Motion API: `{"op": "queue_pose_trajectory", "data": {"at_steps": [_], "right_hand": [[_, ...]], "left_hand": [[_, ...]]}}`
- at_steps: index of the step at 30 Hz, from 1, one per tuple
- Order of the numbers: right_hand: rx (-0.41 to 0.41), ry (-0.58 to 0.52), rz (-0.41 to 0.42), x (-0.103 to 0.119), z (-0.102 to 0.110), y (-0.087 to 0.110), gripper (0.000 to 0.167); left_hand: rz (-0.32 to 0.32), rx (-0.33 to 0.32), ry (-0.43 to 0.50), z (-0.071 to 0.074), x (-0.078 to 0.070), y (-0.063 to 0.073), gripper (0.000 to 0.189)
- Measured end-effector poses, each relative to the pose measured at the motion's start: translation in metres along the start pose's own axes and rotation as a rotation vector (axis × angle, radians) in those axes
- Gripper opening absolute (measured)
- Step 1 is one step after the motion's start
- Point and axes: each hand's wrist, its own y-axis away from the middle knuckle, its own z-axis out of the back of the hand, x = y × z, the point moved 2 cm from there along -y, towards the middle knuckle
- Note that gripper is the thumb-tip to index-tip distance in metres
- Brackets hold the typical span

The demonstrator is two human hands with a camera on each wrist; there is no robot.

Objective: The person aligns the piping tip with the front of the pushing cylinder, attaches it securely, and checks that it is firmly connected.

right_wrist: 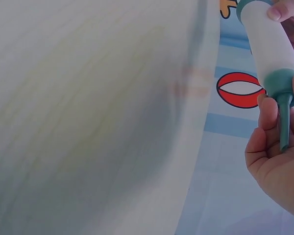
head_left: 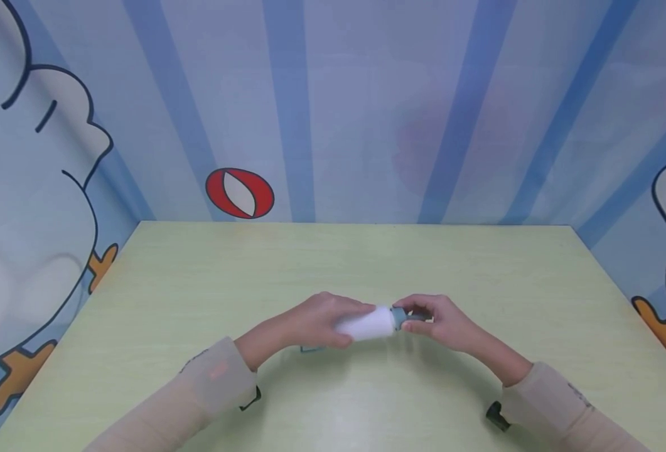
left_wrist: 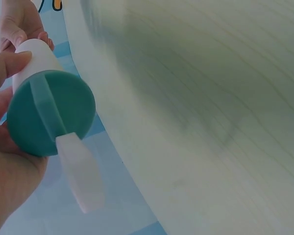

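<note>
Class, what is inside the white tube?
The white tube shows only its outside, a green disc at one end and green nozzle at the other; wall and ends hide any contents.

Bare left hand [head_left: 327, 317]'s around the left part of a white cylindrical tube [head_left: 373, 323], bare right hand [head_left: 444, 321]'s at its teal tapered nozzle cap [right_wrist: 283, 85] on the right, all over a pale-green wood-grain table [head_left: 355, 260], blue-striped printed backdrop [head_left: 361, 125] behind that.
</note>
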Motion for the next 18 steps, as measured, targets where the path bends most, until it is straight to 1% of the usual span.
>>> {"op": "queue_pose_trajectory", "data": {"at_steps": [6,9,12,18], "right_hand": [[0.036,0.046,0.034,0.0009,0.0002,0.0002,0.03],[0.056,0.038,0.051,0.0009,0.0001,0.0006,0.031],[0.068,0.029,0.052,0.0004,-0.0002,0.0007,0.031],[0.077,0.023,0.049,-0.0002,-0.0008,0.0004,0.031]], "left_hand": [[0.005,0.022,-0.009,0.0001,-0.0021,0.0011,0.053],[0.012,0.032,-0.014,-0.0001,-0.0026,0.0016,0.053],[0.02,0.039,-0.007,-0.0004,-0.0031,0.0023,0.053],[0.017,0.031,-0.008,-0.0022,-0.002,0.0022,0.053]]}}
